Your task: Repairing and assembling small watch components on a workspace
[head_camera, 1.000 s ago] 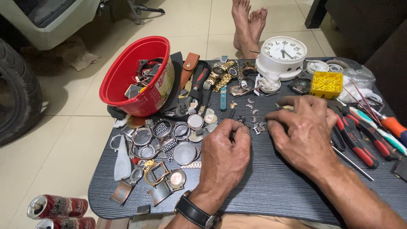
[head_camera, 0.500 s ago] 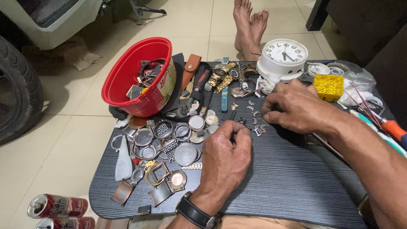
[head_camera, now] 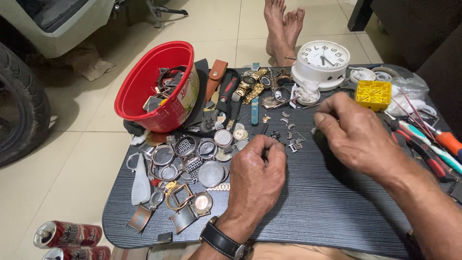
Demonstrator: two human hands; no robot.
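Dark ribbed tabletop [head_camera: 308, 212], seen from above the wearer's own hands. Left hand [head_camera: 257, 175] rests knuckles-up near the middle, fingers curled into a loose fist, fingertips pinched together at the near edge of a scatter of small metal links [head_camera: 288, 137]; whether anything sits in the pinch cannot be told. Black watch [head_camera: 222, 239] strapped on that wrist. Right hand [head_camera: 358, 135] hovers just right of the same scatter, fingers bent and drawn close, thumb and forefinger tip nearly meeting right beside the links; what they grip, if anything, is too small to make out. The links lie between the two hands, on the tabletop, just in front of a white clock [head_camera: 321, 62] standing at the far edge. Left of the left hand, a heap of round watch cases and glass lenses [head_camera: 192, 156]. Behind that, a red bowl [head_camera: 156, 89] tipped on its side, holding watch parts. Gold watch bands [head_camera: 250, 85] lie between bowl and clock. Yellow plastic grid box [head_camera: 373, 94] right of the clock. Pliers and screwdrivers with red and teal handles [head_camera: 428, 144] along the right edge. Two red drink cans [head_camera: 70, 236] on the floor at lower left; another person's bare feet [head_camera: 284, 24] on the tiles beyond the tabletop.
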